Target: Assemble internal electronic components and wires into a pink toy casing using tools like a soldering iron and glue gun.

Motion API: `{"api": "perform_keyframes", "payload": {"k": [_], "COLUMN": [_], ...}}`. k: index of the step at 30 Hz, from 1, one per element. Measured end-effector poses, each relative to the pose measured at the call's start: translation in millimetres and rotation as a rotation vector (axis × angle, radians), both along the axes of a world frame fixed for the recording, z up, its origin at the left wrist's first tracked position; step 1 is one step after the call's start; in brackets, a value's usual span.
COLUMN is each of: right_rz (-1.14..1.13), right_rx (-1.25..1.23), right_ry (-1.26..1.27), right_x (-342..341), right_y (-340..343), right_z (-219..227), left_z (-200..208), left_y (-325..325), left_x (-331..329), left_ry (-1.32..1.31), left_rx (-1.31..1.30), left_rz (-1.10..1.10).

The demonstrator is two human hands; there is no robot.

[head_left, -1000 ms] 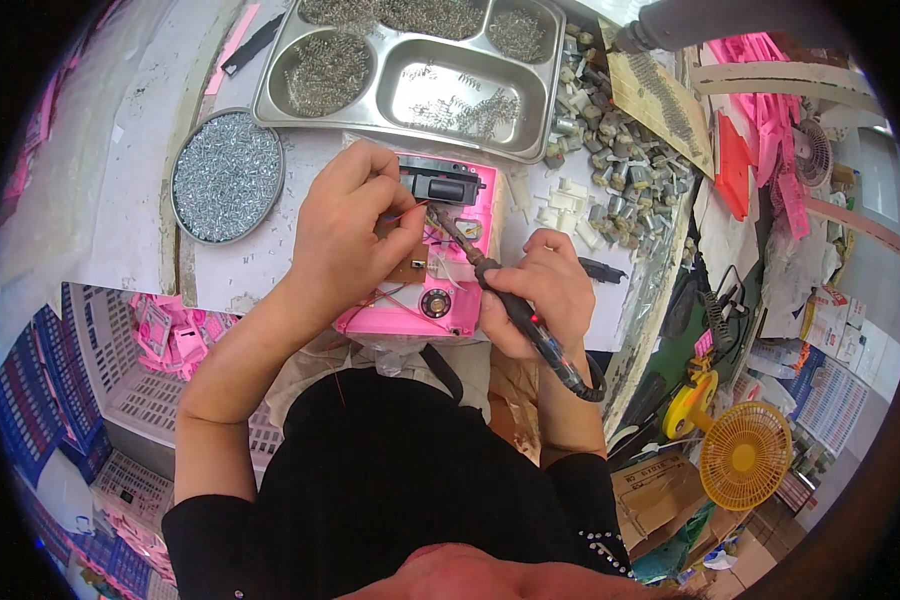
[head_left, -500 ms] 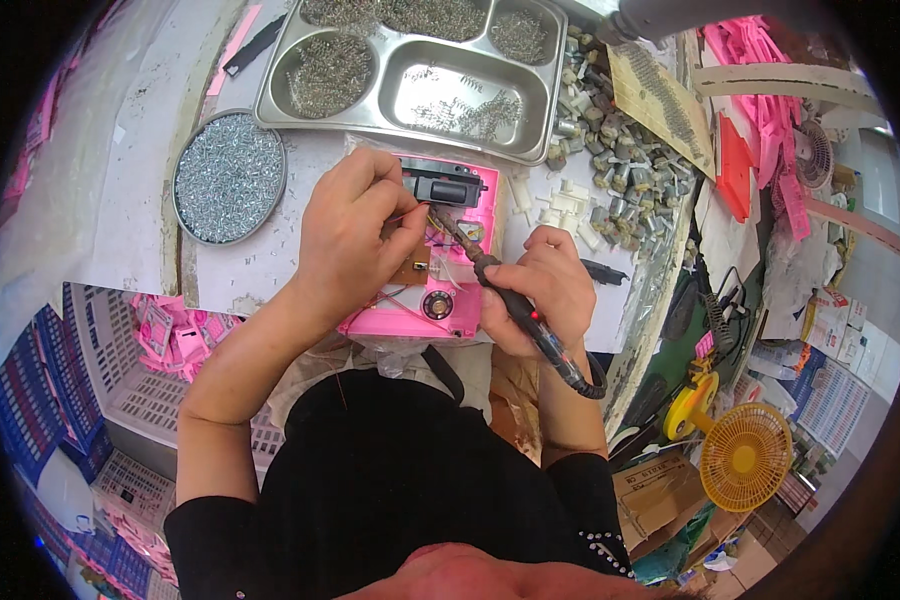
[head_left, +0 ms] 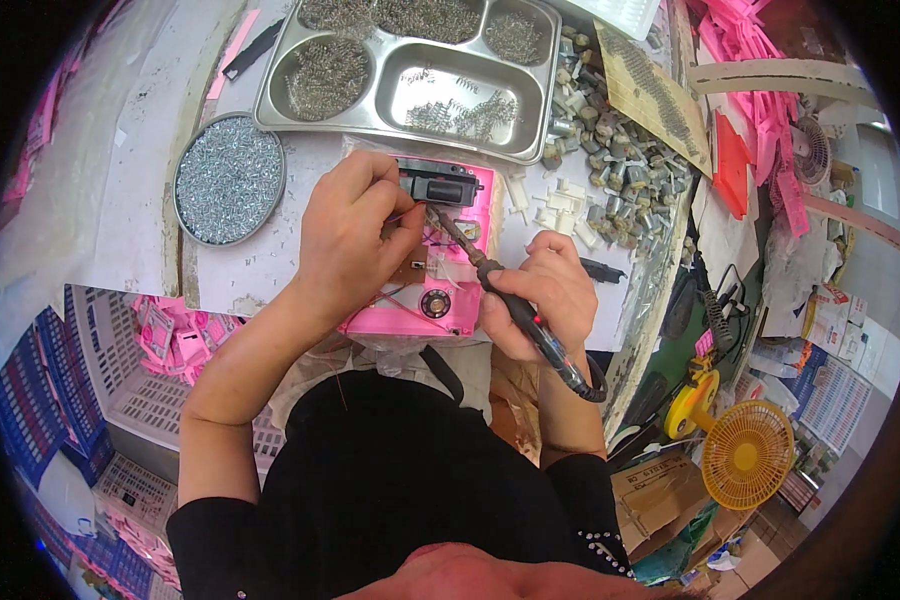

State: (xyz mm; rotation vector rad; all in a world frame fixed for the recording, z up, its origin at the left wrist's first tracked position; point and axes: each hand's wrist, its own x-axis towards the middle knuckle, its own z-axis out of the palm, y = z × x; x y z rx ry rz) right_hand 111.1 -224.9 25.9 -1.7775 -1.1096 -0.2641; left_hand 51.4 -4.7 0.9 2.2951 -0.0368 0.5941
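Note:
My right hand (head_left: 545,305) is wrapped around the dark handle of a soldering iron (head_left: 515,305), which has a small red light. The iron's tip points up and left, close to the fingertips of my left hand (head_left: 355,235). Those fingers are closed in a pinch; what they hold is too small to make out. Under both hands lies an open pink plastic housing (head_left: 395,320). It contains a black battery-like compartment (head_left: 445,190), a small brown circuit board (head_left: 410,268), a round speaker-like part (head_left: 436,303) and thin wires.
Behind the housing, a metal compartment tray (head_left: 395,125) holds small springs. A round dish of screws (head_left: 230,180) sits left. To the right are white plastic parts (head_left: 565,208) and a pile of small motors (head_left: 620,150). A yellow fan (head_left: 746,455) stands lower right; a white basket (head_left: 130,370) lower left.
Both hands and the soldering iron stay almost where they were, its tip still by my left fingertips. A white tray now shows at the top edge, right of the metal tray.

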Motion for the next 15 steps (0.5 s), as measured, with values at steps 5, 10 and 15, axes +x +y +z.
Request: {"api": "perform_keyframes", "payload": {"k": [5,10,15], "right_rz": [-0.003,-0.018,-0.026], "right_rx": [0.007,0.012,0.008], "right_ry": [0.005,0.002,0.006], "right_x": [-0.8,-1.1,-1.9], "right_y": [-4.7,-8.1,-10.5], "right_z": [-0.1,-0.3,0.3], "left_z": [0.3,0.0,0.6], "left_y": [0.3,0.6,0.7], "left_x": [-0.5,-0.1,-0.6], "left_ry": [0.005,0.008,0.012], "left_rx": [-0.001,-0.008,-0.016], "left_rz": [0.006,0.001,0.003]}}
